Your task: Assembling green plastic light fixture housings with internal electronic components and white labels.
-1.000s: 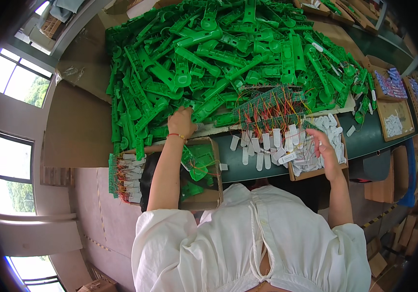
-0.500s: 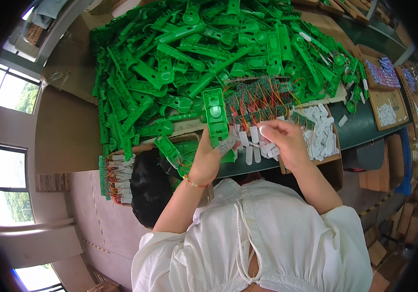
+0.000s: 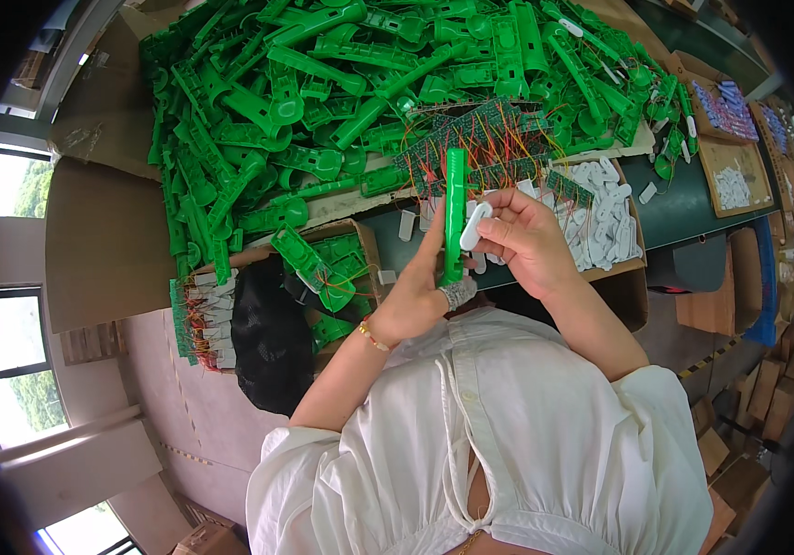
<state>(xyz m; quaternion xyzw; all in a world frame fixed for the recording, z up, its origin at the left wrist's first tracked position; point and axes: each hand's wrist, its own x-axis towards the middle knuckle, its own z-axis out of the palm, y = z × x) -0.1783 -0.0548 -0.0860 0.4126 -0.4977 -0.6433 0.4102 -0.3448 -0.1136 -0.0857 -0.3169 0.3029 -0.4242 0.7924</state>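
My left hand (image 3: pixel 420 294) is closed round a long green plastic housing (image 3: pixel 455 208), held upright and turned edge-on. A grey wrap covers part of one of its fingers. Between the thumb and fingers of my right hand (image 3: pixel 524 239) is a small white oval plastic piece (image 3: pixel 476 227), close against the housing's right side; whether they touch I cannot tell. Just beyond both hands lie green circuit boards (image 3: pixel 485 134) with red and yellow wires. To the right of my right hand, a cardboard box holds a heap of white plastic pieces (image 3: pixel 605 217).
A large pile of green housings (image 3: pixel 323 83) covers the far side of the dark table (image 3: pixel 683 231). By my left arm stand a box of wired green housings (image 3: pixel 323 268), a black mesh bag (image 3: pixel 272 338) and stacked wired boards (image 3: pixel 203 319). Trays (image 3: pixel 734 185) of small parts are at right.
The green housing has turned from showing its open face to edge-on and shifted right. My right hand has brought the white piece left, next to the housing. The whole view has shifted slightly.
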